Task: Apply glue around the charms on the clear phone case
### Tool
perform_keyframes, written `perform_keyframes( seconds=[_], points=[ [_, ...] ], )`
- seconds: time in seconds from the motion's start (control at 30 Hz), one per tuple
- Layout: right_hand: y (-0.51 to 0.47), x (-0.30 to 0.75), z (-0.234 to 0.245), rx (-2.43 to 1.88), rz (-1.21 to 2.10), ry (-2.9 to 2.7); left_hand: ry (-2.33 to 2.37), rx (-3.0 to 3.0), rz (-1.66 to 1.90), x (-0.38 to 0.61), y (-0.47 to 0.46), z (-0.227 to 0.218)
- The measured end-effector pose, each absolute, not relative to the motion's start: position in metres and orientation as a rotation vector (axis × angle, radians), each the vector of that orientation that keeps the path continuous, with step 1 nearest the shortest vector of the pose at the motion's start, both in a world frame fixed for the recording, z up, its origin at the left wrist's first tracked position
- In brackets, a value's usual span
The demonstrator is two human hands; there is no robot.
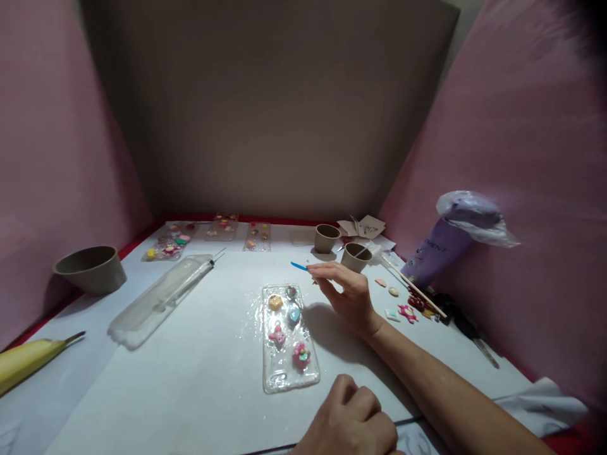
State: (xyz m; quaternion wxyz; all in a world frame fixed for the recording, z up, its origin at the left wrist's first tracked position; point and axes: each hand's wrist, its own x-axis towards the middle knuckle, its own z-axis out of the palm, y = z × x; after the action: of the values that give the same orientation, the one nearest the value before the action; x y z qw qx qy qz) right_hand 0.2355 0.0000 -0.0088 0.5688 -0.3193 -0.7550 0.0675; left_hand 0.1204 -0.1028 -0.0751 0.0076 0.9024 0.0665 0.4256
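A clear phone case (275,376) lies flat on the white table, its back shiny and wet-looking. Several small charms are on it, among them a pink animal charm (277,336), a blue heart (294,315) and a yellow charm (275,302). My right hand (348,291) hovers beyond the case's upper right, fingertips pinched on a thin blue strip (298,266) whose kind I cannot make out. Near the table's front edge, my left hand (353,420) is curled closed below the case; whatever its fingers may hold is hidden.
Decorated clear cases (257,237) lie at the back. Two brown cups (327,240) stand behind my right hand. Loose charms (408,313), a wooden stick (417,289) and a purple bag (439,246) are right. A bowl (92,272), plastic sleeve (156,303) and banana (31,363) are left.
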Motion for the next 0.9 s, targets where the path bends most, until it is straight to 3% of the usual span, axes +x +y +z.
perform_keyframes(
  seconds=[0.17, 0.33, 0.9],
  points=[
    [0.007, 0.229, -0.011, -0.882, 0.753, -1.319, 0.296, 2.831, 1.212, 0.122, -0.104, -0.081],
    [0.008, 0.231, -0.006, -0.898, 1.051, -1.166, 0.183, 2.781, 1.476, 0.122, -0.106, -0.069],
    [0.012, 0.268, 0.036, -1.083, 1.067, -0.915, 0.162, 2.861, 1.642, 0.117, -0.108, -0.052]
  ],
)
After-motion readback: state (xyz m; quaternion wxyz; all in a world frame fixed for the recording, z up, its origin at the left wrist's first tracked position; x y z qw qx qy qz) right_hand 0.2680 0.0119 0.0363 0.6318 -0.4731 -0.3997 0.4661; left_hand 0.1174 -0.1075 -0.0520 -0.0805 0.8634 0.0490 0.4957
